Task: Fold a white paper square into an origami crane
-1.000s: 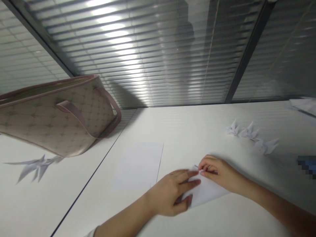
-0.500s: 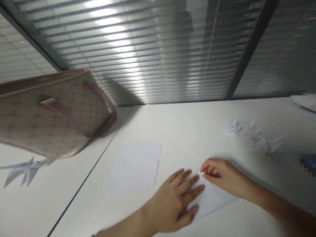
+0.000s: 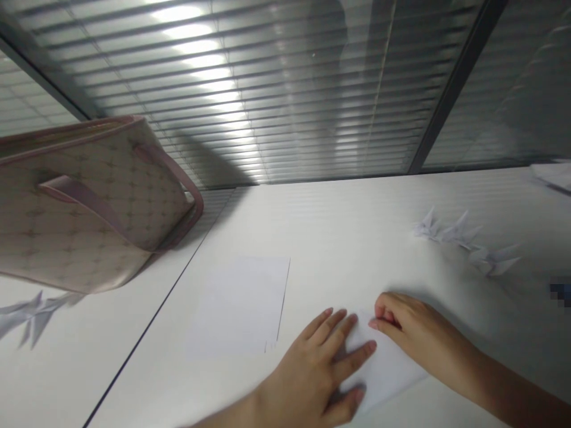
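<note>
White folded paper [image 3: 388,368] lies on the worktop [image 3: 339,238] at lower centre, its long edge slanting down to the right. The left hand [image 3: 312,374] presses spread flat on its left part and the right hand [image 3: 419,327] pinches its upper tip, the two close but not touching. A loose sheet [image 3: 238,306] lies just left of them, paper cranes [image 3: 466,238] sit upper right, and a beige tote [image 3: 89,202] stands upper left above another crane [image 3: 33,315].

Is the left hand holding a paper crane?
No, the left hand rests on folded white paper; the paper cranes lie apart on the table.
</note>
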Demonstrator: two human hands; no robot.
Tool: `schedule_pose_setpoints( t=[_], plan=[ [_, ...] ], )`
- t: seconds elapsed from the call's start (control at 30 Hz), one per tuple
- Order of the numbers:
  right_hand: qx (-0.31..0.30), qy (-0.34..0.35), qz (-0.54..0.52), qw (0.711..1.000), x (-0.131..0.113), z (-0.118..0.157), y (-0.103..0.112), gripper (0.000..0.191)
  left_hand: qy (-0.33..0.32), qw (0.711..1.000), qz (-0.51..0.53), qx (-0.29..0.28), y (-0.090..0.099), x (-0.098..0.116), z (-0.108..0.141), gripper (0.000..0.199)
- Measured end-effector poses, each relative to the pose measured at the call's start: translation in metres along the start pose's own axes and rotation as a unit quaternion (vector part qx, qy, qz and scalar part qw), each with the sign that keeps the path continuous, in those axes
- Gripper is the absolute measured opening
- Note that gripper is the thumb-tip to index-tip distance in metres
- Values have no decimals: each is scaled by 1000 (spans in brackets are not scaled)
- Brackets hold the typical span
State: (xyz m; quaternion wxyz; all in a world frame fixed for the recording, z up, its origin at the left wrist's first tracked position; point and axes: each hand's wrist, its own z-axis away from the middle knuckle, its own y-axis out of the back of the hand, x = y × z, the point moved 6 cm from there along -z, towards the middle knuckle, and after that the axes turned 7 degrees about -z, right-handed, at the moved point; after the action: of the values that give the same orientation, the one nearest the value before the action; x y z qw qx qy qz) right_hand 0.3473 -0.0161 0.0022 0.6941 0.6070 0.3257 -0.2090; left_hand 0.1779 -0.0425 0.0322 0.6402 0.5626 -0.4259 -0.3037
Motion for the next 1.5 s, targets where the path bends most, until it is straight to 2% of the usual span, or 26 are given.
schedule_pose_setpoints(
  t=[0.23, 0.33, 0.47, 0.57, 0.77, 1.5],
  plan=[
    [17, 31, 39, 999, 0, 14, 2, 17, -35, 998, 20, -40, -3, 5, -1, 69],
    [33, 47, 55, 997, 1, 16, 0, 17, -41, 998, 26, -29, 0, 4, -1, 72],
    [55, 67, 67, 994, -1, 16, 0, 17, -49, 998, 25, -6, 3, 3, 0, 65],
    [62, 74, 73, 993, -2, 16, 1, 13, -46, 999, 21, -10, 2, 2, 0, 65],
    [66, 67, 69, 993, -3, 16, 2, 11, -47, 997, -12, -58, -3, 2, -3, 74],
    [59, 59, 61, 995, -5, 9, 4, 14, -32, 999, -19, -30, 2, 4, -7, 72]
  ],
)
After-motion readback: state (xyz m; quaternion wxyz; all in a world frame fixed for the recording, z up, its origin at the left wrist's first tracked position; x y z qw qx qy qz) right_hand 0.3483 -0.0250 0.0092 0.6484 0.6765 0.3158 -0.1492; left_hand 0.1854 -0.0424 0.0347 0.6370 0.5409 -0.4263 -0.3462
